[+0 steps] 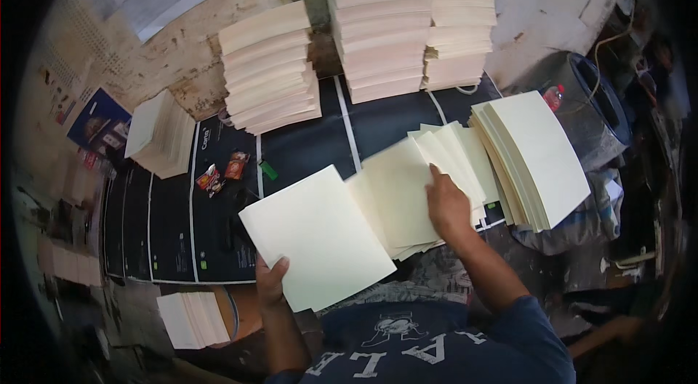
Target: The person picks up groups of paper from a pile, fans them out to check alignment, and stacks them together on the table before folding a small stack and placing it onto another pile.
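Observation:
My left hand (271,281) is closed on the lower left edge of a cream paper sheet (320,239), thumb on top. Whether more sheets lie under it is hidden. To the right, cream sheets (392,195) overlap in a loose fan, partly beneath the held one. My right hand (448,206) rests at the fan's right part, its index finger stretched out on the paper and the other fingers partly hidden. Right of that hand stands a thick stack of cream sheets (542,159), its layers slightly offset.
Tall paper stacks (382,28) line the wall behind the dark table (305,148) with white stripes. A smaller stack (156,133) sits at the left. Red wrappers (222,173) and a green object (268,170) lie mid-table. Another pile (193,320) is below left; a barrel (600,100) stands right.

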`<action>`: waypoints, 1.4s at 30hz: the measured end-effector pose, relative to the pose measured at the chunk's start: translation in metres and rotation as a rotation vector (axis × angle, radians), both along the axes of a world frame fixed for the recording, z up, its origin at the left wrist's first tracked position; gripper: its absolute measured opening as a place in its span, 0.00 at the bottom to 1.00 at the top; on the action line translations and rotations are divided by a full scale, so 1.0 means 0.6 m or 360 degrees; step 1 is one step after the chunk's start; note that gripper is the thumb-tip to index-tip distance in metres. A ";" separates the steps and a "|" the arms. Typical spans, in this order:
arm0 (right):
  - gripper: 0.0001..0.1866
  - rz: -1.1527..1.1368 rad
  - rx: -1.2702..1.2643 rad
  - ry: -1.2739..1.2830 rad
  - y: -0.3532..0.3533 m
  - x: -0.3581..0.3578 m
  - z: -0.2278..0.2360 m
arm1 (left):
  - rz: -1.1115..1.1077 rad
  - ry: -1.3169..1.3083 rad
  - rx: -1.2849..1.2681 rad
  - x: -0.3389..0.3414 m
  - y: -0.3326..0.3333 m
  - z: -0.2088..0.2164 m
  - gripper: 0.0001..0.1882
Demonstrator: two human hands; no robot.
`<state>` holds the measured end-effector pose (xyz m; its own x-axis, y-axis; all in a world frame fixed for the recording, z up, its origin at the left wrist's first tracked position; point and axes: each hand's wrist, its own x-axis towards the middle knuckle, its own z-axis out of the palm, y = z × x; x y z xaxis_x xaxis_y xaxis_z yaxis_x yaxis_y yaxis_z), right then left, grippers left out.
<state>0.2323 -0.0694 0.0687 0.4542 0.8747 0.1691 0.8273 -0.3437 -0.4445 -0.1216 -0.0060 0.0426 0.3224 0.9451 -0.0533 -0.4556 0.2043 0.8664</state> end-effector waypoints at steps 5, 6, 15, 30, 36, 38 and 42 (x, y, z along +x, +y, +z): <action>0.15 0.0585 0.0097 -0.0573 0.006 0.047 -0.146 | -0.0051 -0.0027 -0.0010 0.023 -0.006 0.009 0.33; 0.14 0.0526 0.0037 -0.0535 0.010 0.051 -0.158 | -0.0044 -0.0025 -0.0018 0.025 -0.006 0.011 0.33; 0.28 0.0533 -0.0423 0.0982 -0.002 -0.098 0.080 | -0.0131 0.0005 0.0010 0.030 -0.005 0.013 0.30; 0.19 0.0420 -0.0063 0.0994 -0.021 -0.041 0.032 | -0.0101 -0.0021 -0.0047 0.009 0.002 0.013 0.29; 0.25 0.0358 -0.0351 0.0968 -0.003 -0.090 0.064 | -0.0137 0.0027 -0.0022 0.046 -0.003 0.014 0.27; 0.25 0.0276 -0.0272 0.1115 -0.007 -0.086 0.056 | -0.0152 0.0042 0.0027 0.043 0.002 0.012 0.27; 0.23 0.0226 -0.0105 0.0856 -0.015 -0.049 0.033 | -0.0073 0.0081 0.0039 0.027 0.001 0.011 0.27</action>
<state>0.2029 -0.0782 0.0887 0.3384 0.9344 -0.1112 0.5301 -0.2870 -0.7979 -0.1051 -0.0052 0.0490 0.3630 0.9306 -0.0480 -0.4015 0.2026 0.8932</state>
